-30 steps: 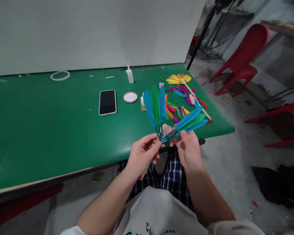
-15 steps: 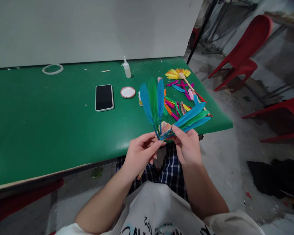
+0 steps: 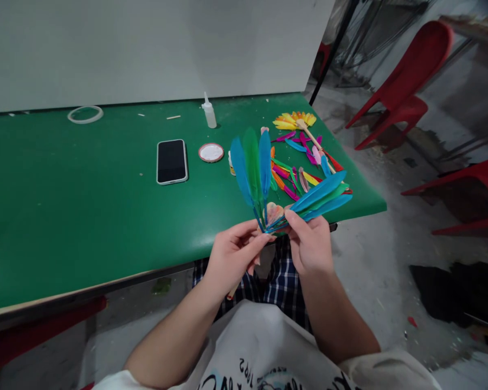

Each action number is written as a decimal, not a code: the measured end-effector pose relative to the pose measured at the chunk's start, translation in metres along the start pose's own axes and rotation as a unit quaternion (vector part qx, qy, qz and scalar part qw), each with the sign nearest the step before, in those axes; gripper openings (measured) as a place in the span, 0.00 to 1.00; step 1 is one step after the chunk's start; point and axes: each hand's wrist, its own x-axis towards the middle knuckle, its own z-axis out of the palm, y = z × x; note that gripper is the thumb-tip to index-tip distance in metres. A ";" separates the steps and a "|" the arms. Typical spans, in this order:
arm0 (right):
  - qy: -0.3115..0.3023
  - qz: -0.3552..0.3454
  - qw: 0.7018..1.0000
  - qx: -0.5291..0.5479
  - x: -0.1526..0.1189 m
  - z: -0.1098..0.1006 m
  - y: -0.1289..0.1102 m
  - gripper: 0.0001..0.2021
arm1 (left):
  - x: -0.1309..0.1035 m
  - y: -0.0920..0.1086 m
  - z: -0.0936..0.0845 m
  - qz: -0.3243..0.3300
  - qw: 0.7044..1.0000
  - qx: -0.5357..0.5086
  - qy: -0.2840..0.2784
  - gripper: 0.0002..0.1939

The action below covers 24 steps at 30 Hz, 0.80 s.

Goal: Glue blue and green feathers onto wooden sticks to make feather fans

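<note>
Your left hand (image 3: 236, 249) pinches the quill bases (image 3: 263, 226) at the heart-shaped piece (image 3: 273, 211), by the front edge of the green table (image 3: 106, 216), your right hand (image 3: 311, 244) the right feather cluster (image 3: 320, 190); left cluster (image 3: 251, 162) fanned too, fixing unclear, gap between unfilled, loose feathers (image 3: 282, 171) unused, yellow fan (image 3: 288, 120) seemingly done.

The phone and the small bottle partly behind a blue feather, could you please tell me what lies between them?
In the head view, a round white disc with a reddish rim lies between the phone and the small bottle.
</note>
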 end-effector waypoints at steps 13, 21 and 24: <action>-0.011 -0.007 1.000 0.017 0.000 0.000 -0.001 0.06 | 0.000 0.001 -0.001 0.008 1.000 -0.005 -0.025 0.08; -0.008 0.002 1.000 0.020 0.000 0.000 0.000 0.06 | 0.000 0.002 -0.001 0.007 1.000 -0.005 -0.028 0.07; -0.005 0.011 1.000 0.011 -0.001 -0.001 0.001 0.07 | 0.000 0.002 -0.001 0.007 1.000 -0.007 -0.024 0.07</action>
